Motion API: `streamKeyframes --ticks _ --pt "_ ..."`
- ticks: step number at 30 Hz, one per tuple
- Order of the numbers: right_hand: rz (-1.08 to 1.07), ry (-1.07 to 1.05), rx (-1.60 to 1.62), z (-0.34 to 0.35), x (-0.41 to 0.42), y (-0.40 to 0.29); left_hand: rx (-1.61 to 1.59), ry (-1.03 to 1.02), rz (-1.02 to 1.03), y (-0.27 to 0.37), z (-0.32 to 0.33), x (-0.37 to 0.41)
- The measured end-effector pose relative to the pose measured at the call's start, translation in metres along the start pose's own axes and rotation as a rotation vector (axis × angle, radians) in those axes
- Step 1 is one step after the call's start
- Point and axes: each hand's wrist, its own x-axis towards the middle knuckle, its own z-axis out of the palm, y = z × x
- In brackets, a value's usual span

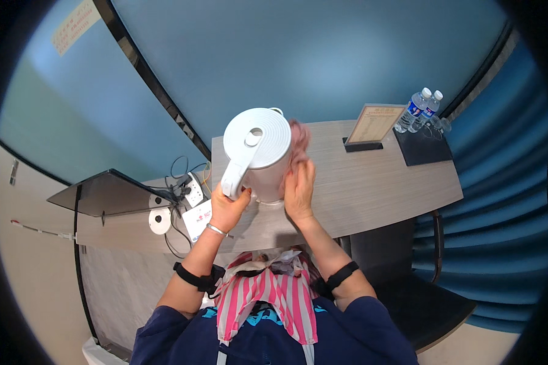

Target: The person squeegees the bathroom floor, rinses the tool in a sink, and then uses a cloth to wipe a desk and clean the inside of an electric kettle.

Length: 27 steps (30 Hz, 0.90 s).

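A white electric kettle (270, 180) with a ridged round lid (274, 146) is in front of me, over the wood-grain table (347, 191). My left hand (228, 207) grips its white handle (234, 178). Against the kettle's right side, my right hand (300, 191) presses a pink cloth (299, 139). Part of the cloth is hidden behind the kettle and my fingers. Whether the kettle's base touches the tabletop, I cannot tell.
To the left are a white power strip (194, 190) with tangled cables, a white box (198, 219) and a dark monitor (114, 196). A sign stand (375, 125), two water bottles (413, 109) and a black tray (424, 148) occupy the right. A black chair (392, 269) stands at the front right.
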Motion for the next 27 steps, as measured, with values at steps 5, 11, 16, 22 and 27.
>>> streamKeyframes --ticks 5,11,16,22,27 --pt "0.066 -0.417 -0.282 -0.025 -0.045 0.055 0.088 -0.061 0.103 0.004 -0.011 0.011" --pt "0.104 -0.437 0.027 -0.038 -0.04 0.08 -0.175 -0.218 0.01 0.026 -0.034 0.021" --pt "0.101 -0.449 -0.071 -0.037 -0.046 0.081 0.253 -0.128 0.311 0.088 -0.033 0.033" --pt "0.092 -0.482 -0.115 -0.039 -0.047 0.081 1.02 -0.372 0.246 0.143 -0.007 0.051" --pt "0.097 -0.485 -0.1 -0.041 -0.047 0.08 1.04 -0.377 0.213 0.147 0.002 0.059"
